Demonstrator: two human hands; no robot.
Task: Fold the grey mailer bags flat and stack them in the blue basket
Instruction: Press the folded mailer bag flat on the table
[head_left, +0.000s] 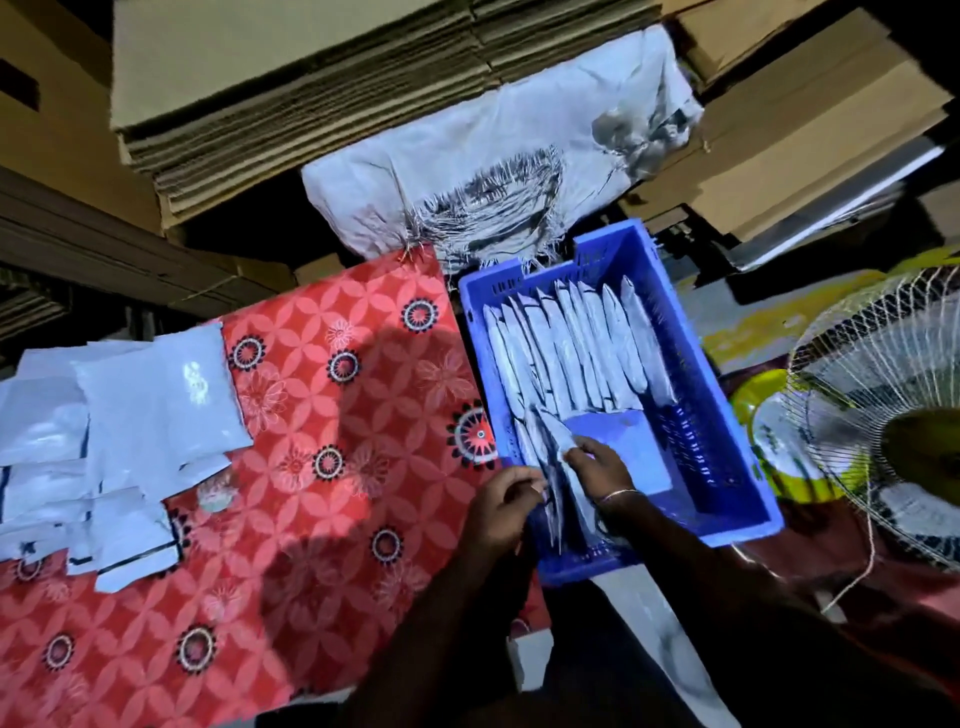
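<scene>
Grey folded mailers (566, 348) approx. 12, on edge in blue basket (727, 457). Both grips, left hand (501, 506) & right hand (597, 467), pinch next folded bag (551, 447) at near row. Unfolded pile (104, 441) left on desk (332, 499); est. half done.

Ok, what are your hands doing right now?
Left hand and right hand both pinch a folded mailer bag, lowering it into blue basket. Nothing blocking.

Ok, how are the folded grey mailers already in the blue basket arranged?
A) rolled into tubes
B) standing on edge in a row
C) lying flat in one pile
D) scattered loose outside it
B: the folded mailers stand on edge side by side in a row inside the blue basket, and both hands, left hand and right hand, hold another folded mailer upright at the row's near end.
</scene>
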